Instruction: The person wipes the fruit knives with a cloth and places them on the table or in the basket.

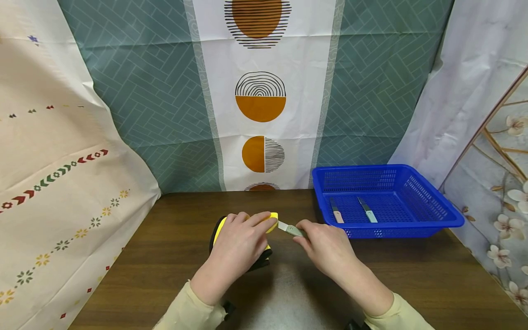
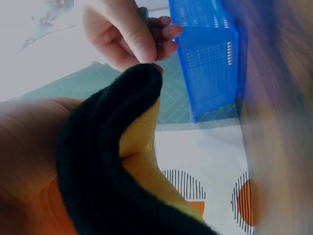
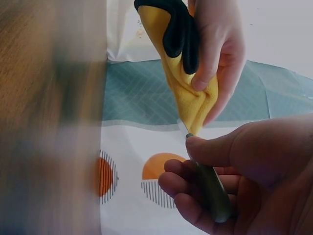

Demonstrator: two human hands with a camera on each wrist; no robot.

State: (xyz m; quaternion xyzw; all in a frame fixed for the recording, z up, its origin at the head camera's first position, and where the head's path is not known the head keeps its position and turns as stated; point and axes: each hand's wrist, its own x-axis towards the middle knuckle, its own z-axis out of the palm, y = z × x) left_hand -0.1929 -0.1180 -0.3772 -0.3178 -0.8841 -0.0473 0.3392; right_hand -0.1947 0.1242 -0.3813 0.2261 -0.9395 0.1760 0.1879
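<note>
My left hand (image 1: 243,238) grips a folded yellow cloth with black edging (image 3: 195,100), its fingers bunched over the fabric. The cloth's gathered tip lies at the blade of a small knife (image 1: 294,230) with a grey-green handle. My right hand (image 1: 327,247) holds that knife by the handle, blade pointing left toward the cloth. In the right wrist view, the handle (image 3: 213,193) lies between thumb and fingers, and part of the blade is hidden by the yellow fabric. The left wrist view shows the thick black edging (image 2: 98,142) close up.
A blue perforated basket (image 1: 412,224) stands on the brown wooden table (image 1: 165,256) at the right. Inside it lie a pink-handled knife (image 1: 338,216) and a light-blue-handled knife (image 1: 371,215). Patterned curtains (image 1: 165,91) hang behind the table and along both sides.
</note>
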